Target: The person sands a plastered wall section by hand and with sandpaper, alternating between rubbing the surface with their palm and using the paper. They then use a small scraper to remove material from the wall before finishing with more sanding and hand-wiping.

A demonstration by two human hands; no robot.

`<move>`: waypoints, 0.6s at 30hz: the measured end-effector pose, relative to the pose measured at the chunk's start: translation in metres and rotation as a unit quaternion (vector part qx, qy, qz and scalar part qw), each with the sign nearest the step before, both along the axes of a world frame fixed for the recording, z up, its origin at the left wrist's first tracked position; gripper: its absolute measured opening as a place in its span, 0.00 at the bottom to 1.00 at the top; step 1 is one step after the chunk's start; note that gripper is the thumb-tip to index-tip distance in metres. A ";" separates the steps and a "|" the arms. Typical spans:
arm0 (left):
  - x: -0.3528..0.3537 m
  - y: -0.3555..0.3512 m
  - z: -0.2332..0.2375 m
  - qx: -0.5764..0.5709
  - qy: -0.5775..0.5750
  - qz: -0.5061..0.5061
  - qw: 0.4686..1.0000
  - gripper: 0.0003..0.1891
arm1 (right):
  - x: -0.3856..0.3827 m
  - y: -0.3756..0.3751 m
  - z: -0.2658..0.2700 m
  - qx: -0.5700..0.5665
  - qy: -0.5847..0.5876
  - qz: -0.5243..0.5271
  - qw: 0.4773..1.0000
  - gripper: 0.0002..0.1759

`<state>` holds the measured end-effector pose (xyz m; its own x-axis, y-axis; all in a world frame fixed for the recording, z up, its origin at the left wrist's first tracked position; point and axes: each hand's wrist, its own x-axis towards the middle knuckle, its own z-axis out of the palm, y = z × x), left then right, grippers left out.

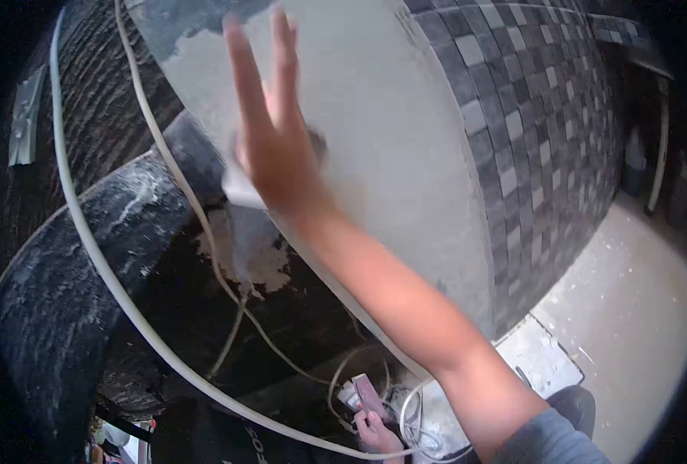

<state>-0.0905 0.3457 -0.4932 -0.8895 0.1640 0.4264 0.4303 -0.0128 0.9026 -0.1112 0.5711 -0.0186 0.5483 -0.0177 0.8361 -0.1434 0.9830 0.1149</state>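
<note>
My right hand, blurred, reaches across the smooth grey panel. Two of its fingers are stretched out and the others are curled at a tool mostly hidden under the palm. A whitish edge of this tool shows below the hand, and a dark part shows beside it. Low in the view, my left hand has its fingers wrapped around a flat pinkish-grey block, next to a coiled cable.
A pale hose curves down the left side, and a thinner cord hangs beside it. Mosaic tiles cover the surface right of the panel. A white-spotted board and dusty floor lie lower right.
</note>
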 end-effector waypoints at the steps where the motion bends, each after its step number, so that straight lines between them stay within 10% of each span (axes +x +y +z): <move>1: 0.004 0.002 0.010 0.029 -0.021 -0.031 0.999 0.18 | -0.003 0.002 0.037 0.014 0.058 0.007 0.998 0.50; 3: 0.009 0.003 0.020 -0.013 -0.036 -0.011 0.999 0.19 | -0.005 0.001 0.030 0.002 0.016 0.002 1.000 0.50; 9: 0.010 -0.003 0.005 -0.008 0.062 -0.041 0.997 0.18 | -0.011 0.002 -0.232 -0.004 -0.164 -0.096 0.982 0.47; 11: 0.005 -0.004 -0.003 -0.033 0.062 -0.008 0.998 0.16 | -0.010 -0.006 -0.168 -0.071 -0.118 0.018 0.990 0.45; 15: -0.002 0.008 0.004 -0.033 0.009 0.000 0.999 0.15 | -0.009 0.002 0.000 0.000 -0.007 -0.072 0.997 0.49; 18: 0.005 0.005 0.008 -0.004 0.010 -0.020 1.000 0.15 | -0.001 -0.009 -0.071 0.010 -0.109 -0.056 0.992 0.44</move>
